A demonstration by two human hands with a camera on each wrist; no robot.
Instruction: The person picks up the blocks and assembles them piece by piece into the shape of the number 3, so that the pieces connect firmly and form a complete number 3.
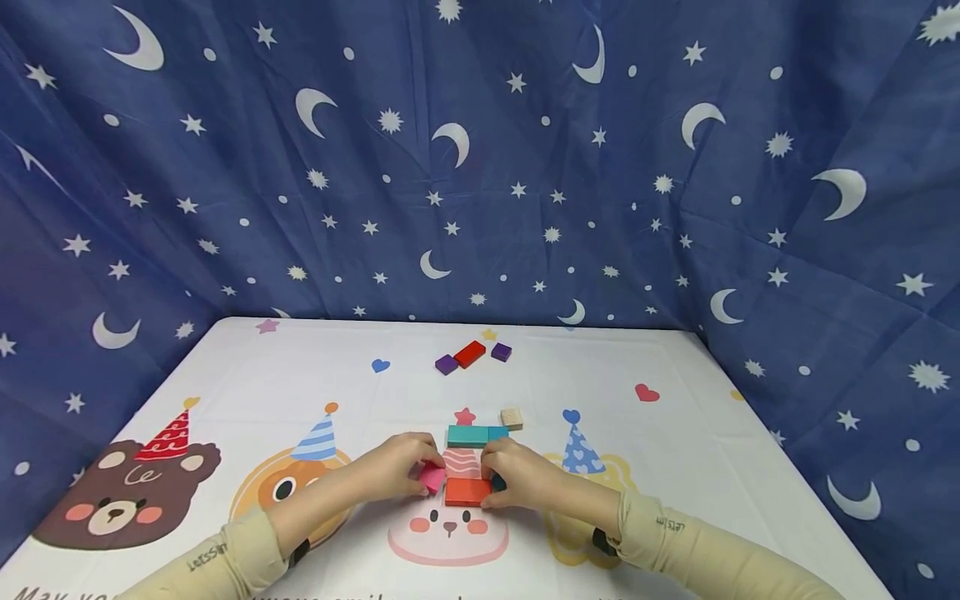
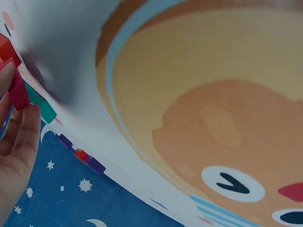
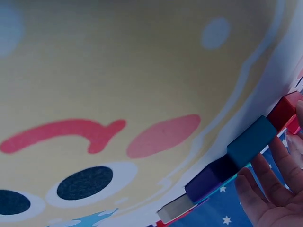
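In the head view my left hand point(image 1: 401, 468) pinches a pink block point(image 1: 432, 477) between thumb and fingers, at the left end of an orange-red block point(image 1: 467, 492). The left wrist view shows this pink block point(image 2: 19, 90) tilted in the fingers. My right hand point(image 1: 525, 477) curls its thumb and fingers about a dark teal block point(image 3: 252, 141); the thumb is by the orange-red block's right end. Farther back lie a turquoise block point(image 1: 467, 437) and a blue block point(image 1: 497, 432) end to end. The right palm hides part of the teal block in the head view.
A pale wooden block point(image 1: 512, 418) lies just behind the blue one. Toward the table's back edge are a red block point(image 1: 470, 354) and two purple blocks, one left point(image 1: 446, 364) and one right point(image 1: 502, 352). A starry blue curtain point(image 1: 480, 167) hangs behind the printed white tablecloth point(image 1: 300, 358).
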